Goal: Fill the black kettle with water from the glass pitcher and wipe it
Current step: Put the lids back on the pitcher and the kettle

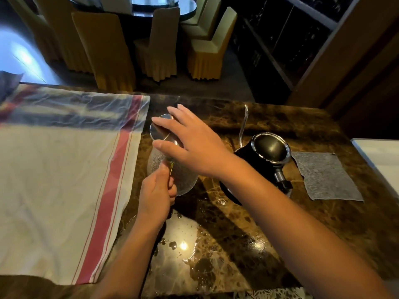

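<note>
A textured glass pitcher stands on the brown marble counter, with a round metal lid on top. My left hand grips the pitcher's handle at its near side. My right hand lies over the lid with fingers straight and spread. The black kettle stands just right of the pitcher, its round mouth uncovered, its thin spout pointing away and its handle toward me. A grey wiping cloth lies flat to the kettle's right.
A large white cloth with red stripes covers the counter's left part. Water drops shine on the marble near me. A white surface sits at the right edge. Covered chairs and a dark cabinet stand beyond the counter.
</note>
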A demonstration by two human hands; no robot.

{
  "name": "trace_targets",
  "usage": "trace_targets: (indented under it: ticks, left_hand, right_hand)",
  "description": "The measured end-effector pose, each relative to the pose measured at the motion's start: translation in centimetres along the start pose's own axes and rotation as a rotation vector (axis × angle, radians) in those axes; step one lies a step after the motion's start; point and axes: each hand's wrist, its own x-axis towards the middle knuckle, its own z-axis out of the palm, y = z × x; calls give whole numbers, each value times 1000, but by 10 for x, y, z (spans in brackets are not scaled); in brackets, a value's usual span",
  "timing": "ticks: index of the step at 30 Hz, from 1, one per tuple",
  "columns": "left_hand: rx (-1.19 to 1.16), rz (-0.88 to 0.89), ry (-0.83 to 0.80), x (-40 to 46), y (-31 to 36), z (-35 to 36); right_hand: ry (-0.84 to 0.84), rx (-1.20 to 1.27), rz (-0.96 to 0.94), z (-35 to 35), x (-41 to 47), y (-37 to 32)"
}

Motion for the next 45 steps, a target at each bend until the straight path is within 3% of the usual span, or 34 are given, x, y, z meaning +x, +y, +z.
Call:
trace_targets:
  ticks: [6,10,15,18,22,25,30,32,35,39,45]
  left_hand:
    - [31,20,79,-5,2,5]
    - [105,71,164,-10,3,12]
    - [444,182,365,-22,5,30]
    - [578,168,484,-24,13,35]
    - [616,475,692,-40,13,45]
    - [656,576,650,-65,2,74]
    - [594,535,482,-92,-13,144]
    - [545,442,428,-100,-17,171]
    - [459,341,346,-107,-21,204]
    - [431,360,302,-108,-24,230]
    - [384,329,286,-102,-32,246]
  right_hand:
    - [156,36,-45,15,-20,-2]
    - [106,236,-73,-6,-49,8]
    - [136,218,-119,-46,-106,39]
    - [274,268,-88,-60,-154,75]
    - [459,411,55,-70,-220,135]
    - [470,459,200,-64,-263,179]
    - [311,355,415,-47,-325,237]
    - [234,291,473,-41,-347,252]
    - [158,273,506,-32,-374,263]
    - [93,310,491,-21,-393,266]
    - [109,378,469,-6,-399,273]
